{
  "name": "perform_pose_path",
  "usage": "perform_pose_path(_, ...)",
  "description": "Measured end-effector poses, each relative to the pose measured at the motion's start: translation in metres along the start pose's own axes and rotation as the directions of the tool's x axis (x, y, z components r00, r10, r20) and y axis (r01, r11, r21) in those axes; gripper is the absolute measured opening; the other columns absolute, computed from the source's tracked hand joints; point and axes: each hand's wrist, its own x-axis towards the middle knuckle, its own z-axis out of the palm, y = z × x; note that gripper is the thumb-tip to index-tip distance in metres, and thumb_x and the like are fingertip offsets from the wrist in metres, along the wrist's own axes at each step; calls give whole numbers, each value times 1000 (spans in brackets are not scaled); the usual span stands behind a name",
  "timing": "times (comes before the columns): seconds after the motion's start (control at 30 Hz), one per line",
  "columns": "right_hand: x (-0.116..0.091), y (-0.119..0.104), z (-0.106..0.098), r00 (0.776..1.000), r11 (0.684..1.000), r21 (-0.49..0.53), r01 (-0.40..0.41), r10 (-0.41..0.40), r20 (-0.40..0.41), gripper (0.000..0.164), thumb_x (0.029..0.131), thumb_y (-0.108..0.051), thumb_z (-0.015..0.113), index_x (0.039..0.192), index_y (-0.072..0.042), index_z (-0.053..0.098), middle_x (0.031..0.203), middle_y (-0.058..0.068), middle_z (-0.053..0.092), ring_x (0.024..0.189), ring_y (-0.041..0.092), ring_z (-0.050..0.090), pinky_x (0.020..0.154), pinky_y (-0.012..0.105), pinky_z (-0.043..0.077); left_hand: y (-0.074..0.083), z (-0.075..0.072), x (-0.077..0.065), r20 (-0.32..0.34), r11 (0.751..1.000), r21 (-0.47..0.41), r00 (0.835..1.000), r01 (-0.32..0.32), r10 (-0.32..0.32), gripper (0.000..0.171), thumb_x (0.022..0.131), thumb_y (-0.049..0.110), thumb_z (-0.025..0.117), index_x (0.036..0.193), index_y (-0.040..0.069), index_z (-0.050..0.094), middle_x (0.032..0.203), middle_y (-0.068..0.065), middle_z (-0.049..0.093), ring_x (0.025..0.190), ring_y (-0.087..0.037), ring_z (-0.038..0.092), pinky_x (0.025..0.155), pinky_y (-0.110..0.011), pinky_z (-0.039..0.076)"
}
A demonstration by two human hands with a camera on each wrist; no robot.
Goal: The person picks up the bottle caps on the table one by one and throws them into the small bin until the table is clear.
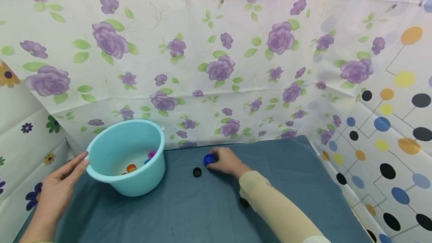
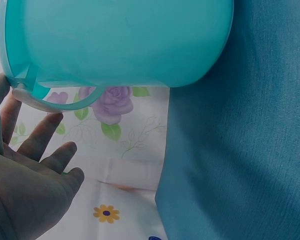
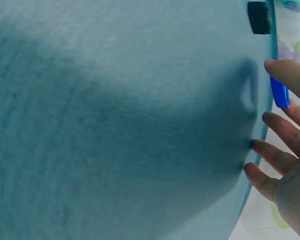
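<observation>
My right hand (image 1: 227, 160) pinches a blue bottle cap (image 1: 209, 159) between thumb and fingers, low over the tablecloth near its back edge. In the right wrist view the blue cap shows edge-on at the thumb, the other fingers spread towards the cloth. Left of this hand lies a black cap (image 1: 197, 172). At the left, my left hand (image 1: 60, 186) grips the rim of a light blue bucket (image 1: 141, 183) with thumb and forefinger. Its other fingers spread below the rim in the left wrist view, near the bucket's handle (image 2: 65, 106). Orange, blue and magenta caps (image 1: 131, 168) lie inside the bucket.
Another dark cap (image 1: 244, 202) lies partly hidden by the right sleeve (image 1: 270, 201). A blue-grey cloth (image 1: 189, 213) covers the table. Flowered sheeting (image 1: 202, 66) hangs along the back, and dotted sheeting (image 1: 388, 141) stands at the right.
</observation>
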Motion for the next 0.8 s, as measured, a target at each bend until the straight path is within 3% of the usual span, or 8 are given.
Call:
perform_pose_path(0.27,1,-21,-20,1000,997,76,29,-28,-10,45,79,-34,75,120,-22,60,120,-3,62,113,16,58,90,36,52,-1,0,0,-6,1000,-6,1000,-23,23,63,82,63,54,139,41,39,148,16,30,144,-30,12,106,-67,21)
perform_pose_path(0.47,1,-59,-44,996,992,88,85,-86,1,49,82,-36,71,126,-21,57,127,-3,59,118,18,56,90,35,52,-1,-1,0,6,999,-10,999,-34,34,62,83,63,54,139,41,39,148,17,30,144,-29,13,106,-67,22)
perform_pose_path(0.8,-2,-122,-77,974,969,92,227,-225,-34,46,82,-44,69,123,-28,56,124,-8,59,112,6,57,86,26,52,-1,-1,-1,9,999,-18,999,-44,44,61,84,61,54,139,41,40,146,19,32,144,-29,15,105,-67,22)
